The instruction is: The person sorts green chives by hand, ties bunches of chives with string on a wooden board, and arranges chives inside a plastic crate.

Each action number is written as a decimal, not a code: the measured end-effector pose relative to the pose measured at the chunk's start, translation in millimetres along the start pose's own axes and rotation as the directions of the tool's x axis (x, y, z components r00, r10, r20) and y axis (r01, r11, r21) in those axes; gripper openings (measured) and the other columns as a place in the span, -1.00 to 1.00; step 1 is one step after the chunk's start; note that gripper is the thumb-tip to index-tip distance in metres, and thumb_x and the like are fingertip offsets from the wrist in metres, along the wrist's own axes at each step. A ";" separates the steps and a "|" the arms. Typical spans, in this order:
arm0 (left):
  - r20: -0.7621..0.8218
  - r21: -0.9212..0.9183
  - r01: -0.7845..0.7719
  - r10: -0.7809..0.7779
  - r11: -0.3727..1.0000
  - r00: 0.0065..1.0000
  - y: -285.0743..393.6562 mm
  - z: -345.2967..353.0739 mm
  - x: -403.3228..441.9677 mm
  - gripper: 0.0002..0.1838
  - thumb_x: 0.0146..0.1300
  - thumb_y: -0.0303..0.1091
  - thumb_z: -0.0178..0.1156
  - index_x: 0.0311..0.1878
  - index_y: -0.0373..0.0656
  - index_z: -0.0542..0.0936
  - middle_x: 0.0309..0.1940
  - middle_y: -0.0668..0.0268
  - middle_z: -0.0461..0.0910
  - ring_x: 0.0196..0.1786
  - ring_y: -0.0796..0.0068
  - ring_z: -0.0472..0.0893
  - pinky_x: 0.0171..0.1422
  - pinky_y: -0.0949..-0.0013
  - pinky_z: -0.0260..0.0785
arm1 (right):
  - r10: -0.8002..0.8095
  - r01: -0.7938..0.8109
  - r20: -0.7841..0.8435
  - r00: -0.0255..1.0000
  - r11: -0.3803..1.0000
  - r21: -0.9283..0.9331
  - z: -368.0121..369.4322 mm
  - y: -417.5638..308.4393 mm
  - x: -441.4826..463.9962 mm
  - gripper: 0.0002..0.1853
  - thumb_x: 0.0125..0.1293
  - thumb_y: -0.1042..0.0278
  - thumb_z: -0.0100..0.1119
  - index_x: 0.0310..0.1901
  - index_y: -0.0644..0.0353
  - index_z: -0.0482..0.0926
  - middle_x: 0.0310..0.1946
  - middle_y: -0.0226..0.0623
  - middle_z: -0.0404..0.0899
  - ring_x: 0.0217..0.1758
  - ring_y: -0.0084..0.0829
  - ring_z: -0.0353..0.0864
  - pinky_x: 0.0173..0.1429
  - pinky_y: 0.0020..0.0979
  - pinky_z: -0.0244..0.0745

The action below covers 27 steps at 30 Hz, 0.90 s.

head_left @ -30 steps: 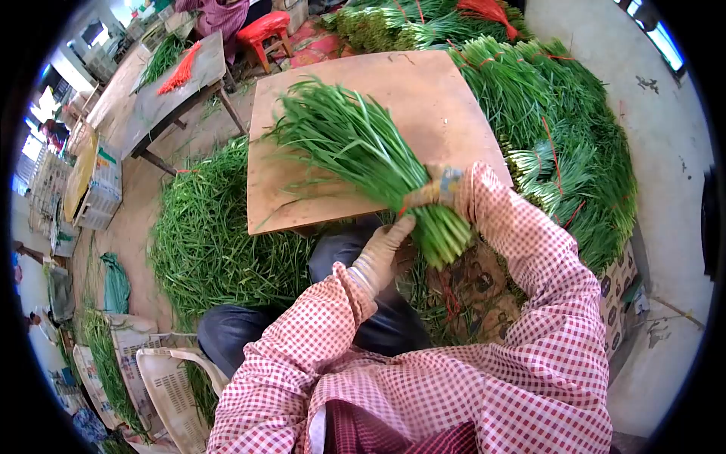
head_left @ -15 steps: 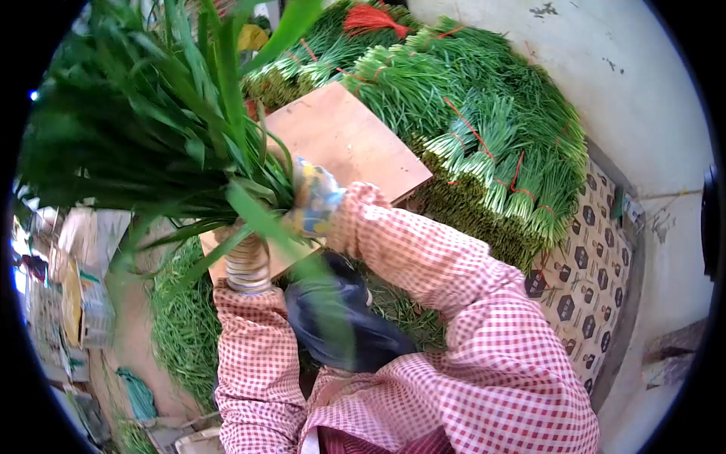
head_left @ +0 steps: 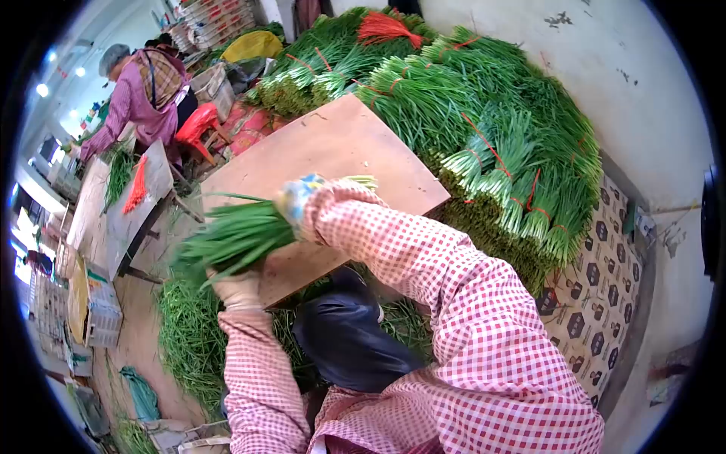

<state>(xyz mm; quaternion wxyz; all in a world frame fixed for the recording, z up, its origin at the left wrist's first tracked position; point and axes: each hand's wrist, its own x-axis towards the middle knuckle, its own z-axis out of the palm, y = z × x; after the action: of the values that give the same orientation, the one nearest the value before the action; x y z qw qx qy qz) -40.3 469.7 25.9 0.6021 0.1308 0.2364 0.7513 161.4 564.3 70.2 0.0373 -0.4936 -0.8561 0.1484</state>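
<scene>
A loose bunch of garlic chives [head_left: 238,238] lies sideways over a wooden board [head_left: 325,144], leaves to the left and pale stem ends showing at the right. My right hand [head_left: 299,203], in a glove with a blue and yellow cuff, is closed round the stems. At the leafy end my left hand [head_left: 238,289], gloved too, holds the bunch from below; its fingertips are hidden by leaves. Close behind the board are chive bundles tied with red bands [head_left: 491,144].
Red ties [head_left: 387,29] lie on the stacked bundles. A pile of loose green leaves [head_left: 189,340] is on the floor at left. A co-worker [head_left: 140,98] bends over another table [head_left: 140,212] near a red stool [head_left: 200,125]. A white wall [head_left: 643,91] bounds the right side.
The chives have come down from close to the camera to the board and now lie sideways. My hands have moved apart along the bunch. The co-worker and far table have come into view.
</scene>
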 end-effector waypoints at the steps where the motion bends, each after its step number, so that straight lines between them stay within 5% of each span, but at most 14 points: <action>1: -0.184 -0.012 -0.066 0.063 0.998 0.981 13.1 -32.3 8.3 -0.43 0.26 0.05 0.07 0.26 -0.02 0.43 0.24 0.16 0.41 0.26 0.12 0.38 0.38 -0.03 0.20 | 0.097 -0.087 -0.153 0.983 0.993 0.076 57.3 19.1 24.2 -0.66 0.28 0.19 0.05 0.00 0.20 0.53 -0.04 -0.04 0.58 0.12 -0.22 0.56 0.21 -0.25 0.41; 2: -0.436 0.108 -0.021 0.066 0.994 0.898 30.2 -26.7 -5.9 -0.44 0.25 0.04 0.07 0.26 -0.02 0.43 0.24 0.14 0.40 0.22 0.11 0.39 0.34 -0.01 0.23 | 0.013 -0.017 -0.044 0.999 0.996 -0.090 34.8 14.5 0.3 -0.46 0.21 0.14 0.15 0.18 0.23 0.37 0.04 0.01 0.54 0.19 -0.25 0.52 0.29 -0.23 0.33; 4: -0.546 0.320 0.043 0.148 0.947 0.824 70.7 -37.2 -19.2 -0.47 0.25 0.00 0.08 0.24 -0.03 0.44 0.21 0.10 0.39 0.14 0.12 0.42 0.27 0.03 0.26 | -0.116 0.140 0.111 0.987 0.963 -0.232 4.8 9.6 -23.2 -0.03 0.00 0.02 0.38 0.40 0.28 0.15 0.14 0.10 0.48 0.25 -0.23 0.49 0.39 -0.22 0.26; 5: -0.441 0.432 0.029 0.183 0.901 0.879 99.2 -58.9 -23.2 -0.48 0.24 -0.03 0.10 0.22 -0.04 0.45 0.19 0.09 0.39 0.10 0.14 0.44 0.23 0.04 0.27 | -0.161 0.194 0.157 0.974 0.955 -0.224 -0.1 10.2 -21.0 0.15 -0.13 -0.05 0.50 0.43 0.30 0.08 0.15 0.13 0.47 0.24 -0.18 0.50 0.40 -0.21 0.26; 7: -0.392 0.778 0.005 0.479 0.628 0.786 147.2 -48.3 -29.5 -0.52 0.27 -0.13 0.11 0.23 -0.09 0.44 0.16 0.11 0.42 0.11 0.17 0.45 0.22 0.13 0.28 | -0.191 0.200 0.187 0.964 0.979 -0.030 -17.6 25.4 -25.5 0.16 -0.15 -0.08 0.51 0.43 0.31 0.09 0.12 0.10 0.49 0.21 -0.20 0.52 0.34 -0.24 0.32; 8: 0.216 0.976 -0.136 0.731 -0.169 0.647 172.6 -58.8 -26.1 -0.55 0.27 -0.18 0.13 0.20 -0.13 0.46 0.14 0.12 0.45 0.12 0.19 0.46 0.22 0.17 0.30 | -0.188 0.171 0.166 0.968 0.979 0.109 -26.5 39.5 -26.7 0.17 -0.16 -0.10 0.52 0.42 0.32 0.10 0.11 0.09 0.50 0.20 -0.21 0.52 0.31 -0.25 0.35; 10: 0.820 0.310 -0.171 0.172 -0.935 0.546 195.1 -35.7 -15.9 -0.58 0.23 -0.27 0.21 0.14 -0.19 0.50 0.11 0.13 0.48 0.16 0.20 0.47 0.24 0.23 0.33 | -0.113 0.069 0.098 0.989 0.926 0.372 -39.5 74.3 -28.4 0.19 -0.18 -0.14 0.53 0.41 0.33 0.11 0.09 0.06 0.52 0.17 -0.23 0.54 0.25 -0.27 0.41; 13: 0.729 0.673 -0.501 0.372 -0.544 0.575 87.6 48.4 -20.9 -0.26 -0.02 -0.28 0.45 0.26 -0.25 0.39 0.17 0.08 0.46 0.23 0.11 0.45 0.36 0.14 0.25 | -0.006 -0.030 0.077 0.997 0.887 0.460 -35.8 99.1 -30.7 0.21 -0.20 -0.19 0.54 0.40 0.36 0.12 0.06 0.01 0.55 0.12 -0.25 0.57 0.16 -0.30 0.50; 14: 0.637 0.757 -0.537 0.237 -0.373 0.734 46.9 86.2 -41.7 -0.15 -0.06 -0.22 0.46 0.32 -0.25 0.32 0.20 0.04 0.44 0.24 0.06 0.44 0.37 0.13 0.26 | 0.027 -0.065 0.092 0.995 0.898 0.435 -34.1 94.9 -36.1 0.22 -0.35 -0.21 0.60 0.34 0.31 0.24 0.24 0.04 0.43 0.29 -0.14 0.46 0.28 -0.21 0.43; 17: 0.605 0.502 -0.600 -0.242 -0.623 0.758 -44.2 84.4 -30.3 0.13 -0.20 0.13 0.43 0.42 -0.23 0.16 0.37 0.00 0.20 0.44 0.06 0.17 0.51 -0.06 -0.08 | 0.067 -0.058 0.208 0.976 0.997 -0.051 -29.5 52.0 -65.3 0.29 -0.32 -0.29 0.54 0.41 0.31 0.13 0.24 0.06 0.41 0.31 -0.08 0.42 0.35 -0.19 0.36; 18: 0.621 0.453 -0.622 -0.275 -0.639 0.734 -71.3 72.0 -23.0 0.14 -0.25 0.11 0.47 0.39 -0.25 0.19 0.35 -0.02 0.23 0.43 0.04 0.20 0.51 -0.04 -0.05 | 0.025 -0.022 0.023 0.999 0.992 -0.124 -7.6 52.6 -75.5 0.26 -0.32 -0.27 0.54 0.39 0.28 0.15 0.30 0.04 0.32 0.39 -0.08 0.31 0.41 -0.21 0.27; 21: 0.527 0.362 -0.638 -0.415 -0.680 0.742 -91.5 63.2 8.5 0.13 -0.30 0.09 0.50 0.35 -0.25 0.24 0.31 -0.03 0.29 0.40 0.05 0.27 0.47 0.02 0.04 | -0.164 0.127 -0.243 0.956 0.979 -0.162 26.4 73.0 -86.6 0.16 -0.28 -0.11 0.57 0.37 0.27 0.20 0.30 0.00 0.32 0.39 -0.03 0.28 0.43 -0.21 0.24; 25: 0.240 0.466 -0.569 -0.522 -0.678 0.819 -92.9 88.0 29.4 0.09 -0.34 0.05 0.51 0.33 -0.16 0.28 0.22 0.06 0.41 0.31 0.12 0.39 0.39 0.11 0.21 | -0.227 0.233 -0.112 0.968 0.971 0.051 9.3 105.7 -47.6 0.13 -0.26 -0.02 0.58 0.36 0.29 0.22 0.23 0.03 0.39 0.33 -0.01 0.36 0.39 -0.20 0.28; 27: 0.323 0.495 -0.559 -0.457 -0.665 0.829 -97.7 83.8 31.9 0.05 -0.33 0.02 0.51 0.31 -0.13 0.30 0.14 0.10 0.49 0.24 0.12 0.47 0.32 0.17 0.29 | -0.221 0.212 0.043 0.974 0.964 0.160 2.8 109.6 -36.7 0.15 -0.29 0.02 0.61 0.37 0.26 0.21 0.23 0.01 0.39 0.33 -0.03 0.35 0.39 -0.22 0.28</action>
<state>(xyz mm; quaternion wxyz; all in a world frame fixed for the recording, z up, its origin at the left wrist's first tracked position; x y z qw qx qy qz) 74.7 533.0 44.5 0.0630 0.8163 0.5737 0.0248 271.0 583.7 38.8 0.0656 -0.3879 -0.8916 0.2243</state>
